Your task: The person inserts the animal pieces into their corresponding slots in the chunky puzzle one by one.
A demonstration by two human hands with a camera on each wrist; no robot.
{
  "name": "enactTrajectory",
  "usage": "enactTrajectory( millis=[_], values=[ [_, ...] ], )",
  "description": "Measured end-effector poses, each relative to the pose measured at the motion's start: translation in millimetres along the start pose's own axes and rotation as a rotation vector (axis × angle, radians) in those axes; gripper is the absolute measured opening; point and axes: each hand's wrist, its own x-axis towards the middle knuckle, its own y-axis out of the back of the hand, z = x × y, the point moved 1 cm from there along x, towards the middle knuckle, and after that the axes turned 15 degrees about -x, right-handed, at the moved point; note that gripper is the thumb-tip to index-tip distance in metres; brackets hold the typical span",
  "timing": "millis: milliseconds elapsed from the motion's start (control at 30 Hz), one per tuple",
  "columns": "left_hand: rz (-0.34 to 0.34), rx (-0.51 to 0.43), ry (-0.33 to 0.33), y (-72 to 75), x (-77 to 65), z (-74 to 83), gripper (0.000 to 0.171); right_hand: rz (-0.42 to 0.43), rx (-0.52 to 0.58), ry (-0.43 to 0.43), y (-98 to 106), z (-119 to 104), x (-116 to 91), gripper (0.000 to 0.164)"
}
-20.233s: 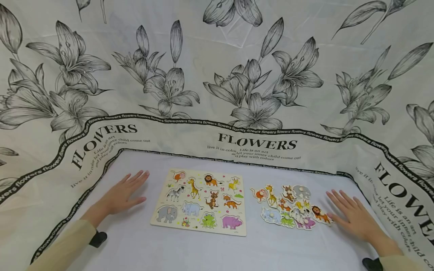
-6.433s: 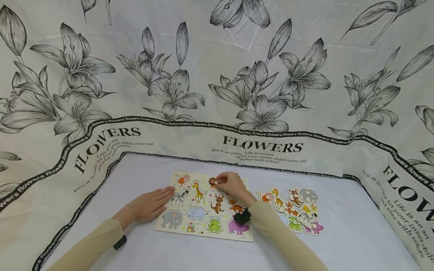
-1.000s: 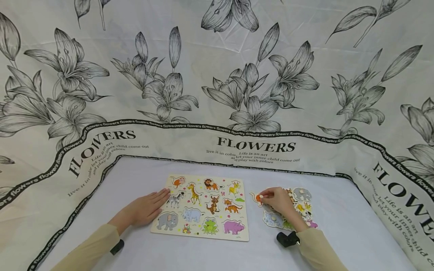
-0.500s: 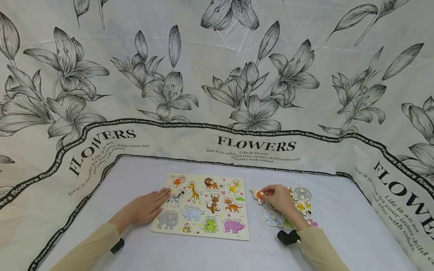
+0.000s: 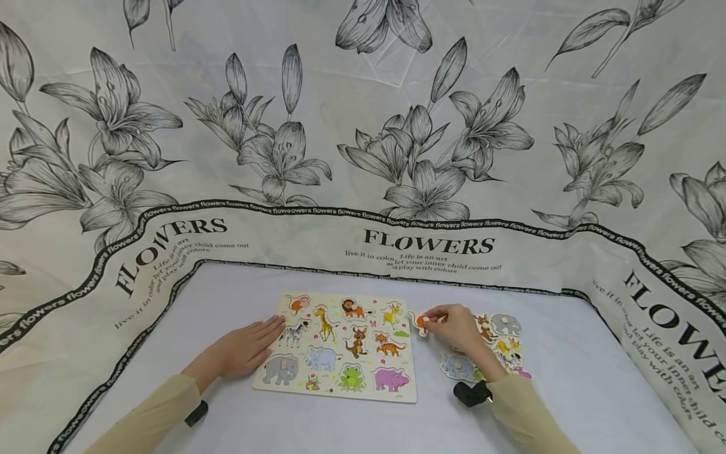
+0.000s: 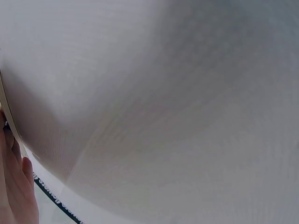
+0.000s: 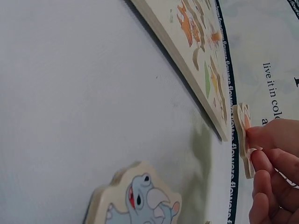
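My right hand (image 5: 462,331) pinches the knob of an orange monkey puzzle piece (image 5: 420,323), just off the right edge of a wooden animal puzzle board (image 5: 334,394). From the right wrist view, the monkey piece (image 7: 240,128) stands on edge between thumb and fingers (image 7: 273,135), lifted off the table. My left hand (image 5: 246,347) lies with straight fingers against the board's left edge. The left wrist camera catches only part of this left hand (image 6: 18,196), low at the left. A lion piece (image 5: 354,309) sits in the board's top row.
Loose knobbed pieces lie right of the board, partly behind my right hand and forearm: a grey elephant (image 5: 507,325), a blue rhino (image 5: 450,366), a kangaroo (image 5: 484,328) and others. A flower-printed cloth (image 5: 306,239) rises behind the white table (image 5: 227,416).
The monkey piece has left the loose pieces and moved left toward the board in my right hand. Earlier, that hand set the lion on the board. My left hand has stayed put lately.
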Motion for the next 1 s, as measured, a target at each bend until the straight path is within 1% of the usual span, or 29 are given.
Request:
enactTrajectory(
  millis=[167,300,600,700,833,1000],
  values=[
    [-0.003,0.002,-0.002,-1.7,0.5,-1.0,0.056,0.02,0.004,0.017,-1,-12,2,0.015],
    [-0.01,0.01,-0.001,-3.0,1.8,-2.5,0.056,0.019,0.002,0.009,-4,-22,5,0.014],
    [-0.013,-0.019,0.031,-2.5,1.4,-1.9,0.057,0.028,0.026,0.018,-6,-41,10,0.015],
    [-0.008,-0.018,0.023,-2.1,0.6,-1.9,0.056,0.022,0.03,0.023,-9,-46,12,0.015],
    [0.008,-0.009,-0.005,-1.8,0.3,-2.0,0.055,0.015,0.047,0.019,-13,-51,14,0.015],
    [0.009,-0.001,-0.016,-0.9,-0.2,-1.5,0.056,0.022,0.072,0.031,-17,-57,16,0.014]
  ],
)
